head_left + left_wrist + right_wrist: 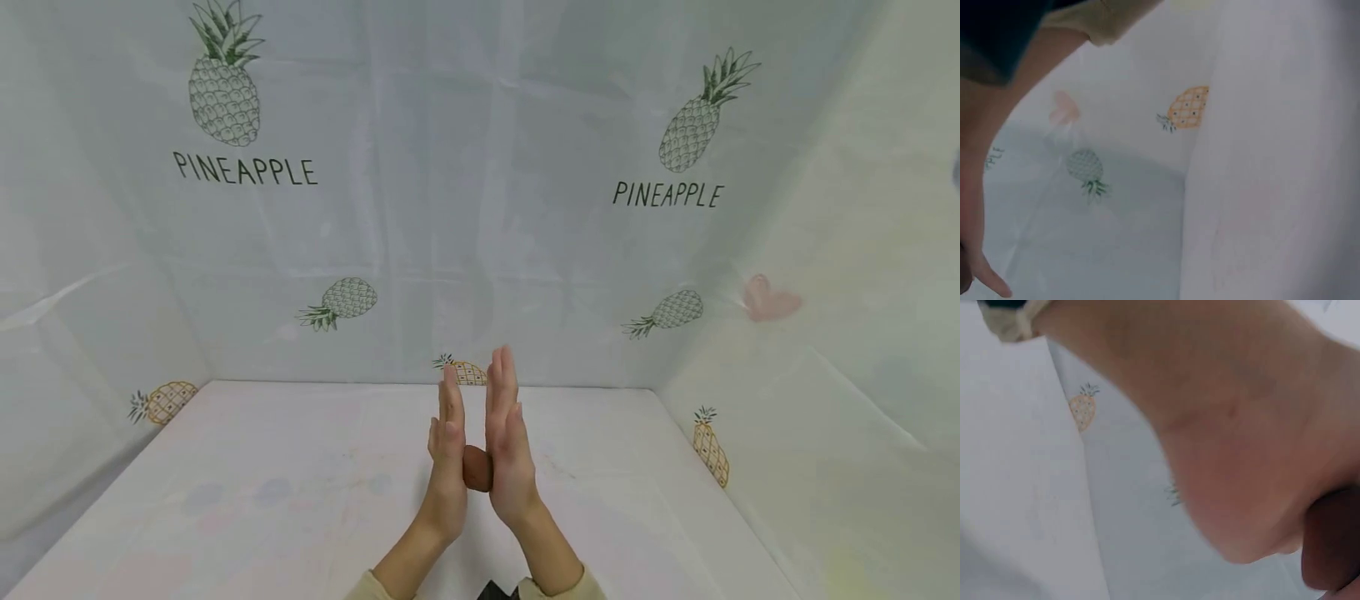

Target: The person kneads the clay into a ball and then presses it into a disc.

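Above the middle of the white table point(247, 500), both hands stand upright, palm facing palm, with fingers straight. A small brown lump point(477, 467), like clay, is pressed between the heels of the left hand point(447, 454) and the right hand point(507, 442). Only a slice of the lump shows between the palms. In the right wrist view the brown lump point(1332, 540) sits at the lower right against the palm of the right hand point(1229, 444). The left wrist view shows only the left forearm point(972, 206) and one fingertip.
White cloth walls printed with pineapples and the word PINEAPPLE enclose the table at the back point(465, 208), the left point(67, 333) and the right point(840, 350). A pink heart mark point(767, 300) shows on the right wall. The tablecloth has faint coloured stains.
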`<state>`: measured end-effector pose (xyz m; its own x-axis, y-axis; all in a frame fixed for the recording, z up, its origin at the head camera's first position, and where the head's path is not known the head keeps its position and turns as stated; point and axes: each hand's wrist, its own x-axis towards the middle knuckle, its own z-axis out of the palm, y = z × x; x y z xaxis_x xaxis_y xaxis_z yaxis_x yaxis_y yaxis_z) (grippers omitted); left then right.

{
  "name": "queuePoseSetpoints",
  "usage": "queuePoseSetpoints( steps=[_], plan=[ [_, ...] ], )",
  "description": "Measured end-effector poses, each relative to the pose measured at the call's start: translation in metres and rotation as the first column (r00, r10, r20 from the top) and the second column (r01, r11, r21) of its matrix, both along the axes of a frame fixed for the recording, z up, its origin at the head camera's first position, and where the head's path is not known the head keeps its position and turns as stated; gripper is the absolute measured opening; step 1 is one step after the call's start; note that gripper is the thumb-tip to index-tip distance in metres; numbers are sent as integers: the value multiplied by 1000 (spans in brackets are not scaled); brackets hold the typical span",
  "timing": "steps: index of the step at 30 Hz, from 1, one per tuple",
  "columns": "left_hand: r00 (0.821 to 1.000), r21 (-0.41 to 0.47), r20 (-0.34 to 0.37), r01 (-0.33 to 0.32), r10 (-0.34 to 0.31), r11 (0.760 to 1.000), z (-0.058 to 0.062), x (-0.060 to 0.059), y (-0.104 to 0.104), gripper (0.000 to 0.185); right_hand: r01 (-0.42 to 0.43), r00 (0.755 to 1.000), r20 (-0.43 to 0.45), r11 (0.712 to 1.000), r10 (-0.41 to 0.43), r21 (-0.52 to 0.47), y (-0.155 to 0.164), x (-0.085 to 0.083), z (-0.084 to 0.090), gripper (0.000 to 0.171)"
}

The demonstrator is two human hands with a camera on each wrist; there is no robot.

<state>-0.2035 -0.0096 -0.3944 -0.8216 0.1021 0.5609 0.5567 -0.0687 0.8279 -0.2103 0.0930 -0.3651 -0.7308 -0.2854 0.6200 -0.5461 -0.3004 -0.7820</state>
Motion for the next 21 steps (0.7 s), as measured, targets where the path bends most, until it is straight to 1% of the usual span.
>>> queuePoseSetpoints(
  steps=[2, 5, 6, 8, 11, 15, 18, 21],
  plan=[
    [999, 25, -3, 54, -54, 998, 2, 4, 1, 59, 36, 999, 15, 999, -36, 6, 2, -5, -3, 58],
    [993, 74, -25, 116, -115, 990, 9, 10, 0, 59, 61, 997, 39, 998, -62, 22, 2, -11, -8, 57],
    [991, 91, -34, 132, -130, 987, 12, 12, -1, 59, 62, 997, 50, 998, -63, 31, 1, -12, -9, 58],
    [989, 111, -59, 142, -136, 984, 18, 15, -6, 60, 54, 996, 70, 997, -58, 63, -2, -14, -12, 58],
    [989, 138, -84, 128, -118, 982, 24, 16, -13, 60, 29, 995, 87, 989, -42, 144, -9, -13, -15, 58],
    [991, 168, -125, 70, -50, 983, 30, 12, -26, 61, -26, 995, 102, 968, 0, 248, -19, -8, -18, 55],
    [987, 181, -157, 14, 15, 983, 33, 5, -36, 63, -97, 989, 134, 965, 65, 244, -25, -2, -18, 57],
    [989, 183, -140, -17, 43, 983, 33, -2, -41, 64, -172, 977, 161, 966, 142, 191, -28, 5, -15, 59]
  ],
)
